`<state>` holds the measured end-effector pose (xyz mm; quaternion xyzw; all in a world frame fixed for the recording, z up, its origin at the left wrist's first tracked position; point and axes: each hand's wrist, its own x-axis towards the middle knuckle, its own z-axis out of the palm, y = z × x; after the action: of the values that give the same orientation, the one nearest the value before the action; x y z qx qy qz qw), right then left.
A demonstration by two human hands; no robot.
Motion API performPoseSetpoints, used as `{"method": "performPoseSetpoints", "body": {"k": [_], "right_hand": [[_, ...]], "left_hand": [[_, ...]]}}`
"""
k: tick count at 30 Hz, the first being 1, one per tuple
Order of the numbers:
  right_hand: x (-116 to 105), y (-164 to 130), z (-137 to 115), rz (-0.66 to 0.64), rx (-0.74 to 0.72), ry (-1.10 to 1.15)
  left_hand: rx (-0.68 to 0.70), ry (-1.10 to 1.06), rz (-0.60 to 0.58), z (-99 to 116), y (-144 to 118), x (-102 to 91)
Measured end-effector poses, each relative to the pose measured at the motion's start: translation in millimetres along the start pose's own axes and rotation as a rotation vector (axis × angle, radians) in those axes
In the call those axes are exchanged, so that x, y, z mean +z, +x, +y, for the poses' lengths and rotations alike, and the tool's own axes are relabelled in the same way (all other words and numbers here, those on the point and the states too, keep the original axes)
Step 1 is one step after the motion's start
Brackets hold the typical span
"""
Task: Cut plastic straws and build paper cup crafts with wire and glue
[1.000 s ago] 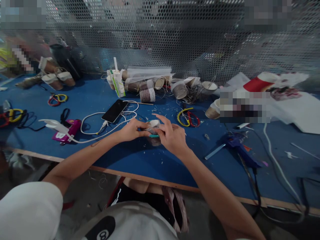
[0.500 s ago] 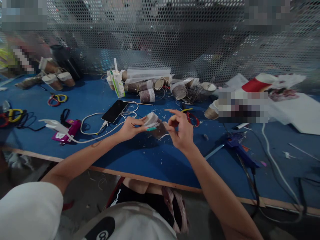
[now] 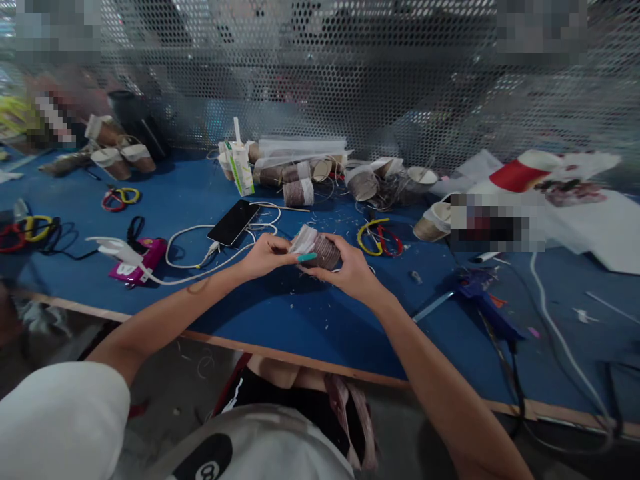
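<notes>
Between my hands, above the blue table, is a small cup wound with brown cord (image 3: 325,252), its white rim end tilted toward the left. My left hand (image 3: 270,256) pinches the white end, and a turquoise fingernail shows along it. My right hand (image 3: 353,268) wraps around the corded end with thumb below and fingers above. Parts of the cup are covered by the fingers. Just right of my right hand lie red and yellow handled scissors (image 3: 380,239).
A phone (image 3: 233,223) with a white cable and a purple device (image 3: 139,261) lie left. A blue glue gun (image 3: 483,300) rests at right. Along the mesh wall stand several corded cups (image 3: 299,193), a drink carton (image 3: 240,170) and a dark bottle (image 3: 137,120). Fibre scraps dot the blue table (image 3: 295,333).
My right hand, raised and pinching just off the cup before, has come in and closed around its corded side. My left hand still holds the white end.
</notes>
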<state>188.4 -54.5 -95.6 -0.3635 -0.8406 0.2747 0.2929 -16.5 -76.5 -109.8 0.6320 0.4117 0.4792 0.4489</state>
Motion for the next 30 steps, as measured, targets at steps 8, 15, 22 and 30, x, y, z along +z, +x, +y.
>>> {"method": "performPoseSetpoints", "body": {"k": [8,15,22,30], "right_hand": [[0.9,0.3,1.9,-0.043,0.037,-0.027],[2.8,1.1,-0.2,-0.043,0.073,-0.026],[5.9,2.1,-0.6,-0.042,0.084,-0.02],[7.7,1.8,2.0,-0.061,0.097,-0.077]], "left_hand": [[-0.16,-0.078,-0.086,11.3,3.6,0.2],[-0.178,-0.004,-0.084,7.8,7.2,-1.4],[-0.137,0.062,-0.109,6.7,7.6,-3.3],[-0.138,0.108,-0.087,4.1,7.3,-3.5]]}}
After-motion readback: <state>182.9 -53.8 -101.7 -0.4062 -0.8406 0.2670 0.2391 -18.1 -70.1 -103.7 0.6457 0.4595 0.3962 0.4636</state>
